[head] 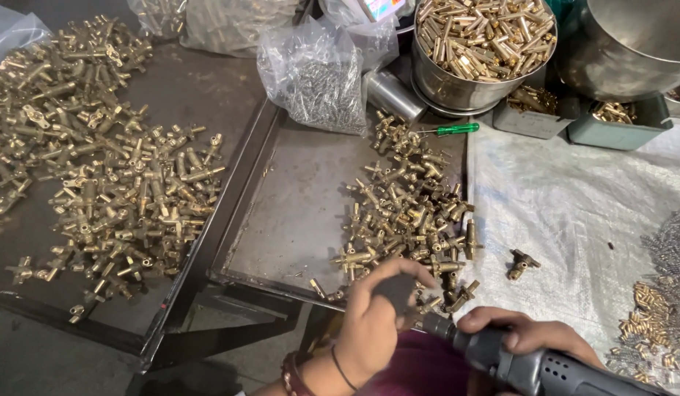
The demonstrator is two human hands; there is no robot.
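Just above both hands lies a pile of brass fittings. Left hand has its grip clenched around a dark handle. Right hand is grasping a grey power screwdriver.

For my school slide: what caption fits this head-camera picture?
Right hand grips a grey power driver; left hand holds something dark beside brass fittings.

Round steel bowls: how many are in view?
2, both at the top right: one bowl heaped with brass pieces, one larger bowl cut by the frame. Others may lie outside the view.
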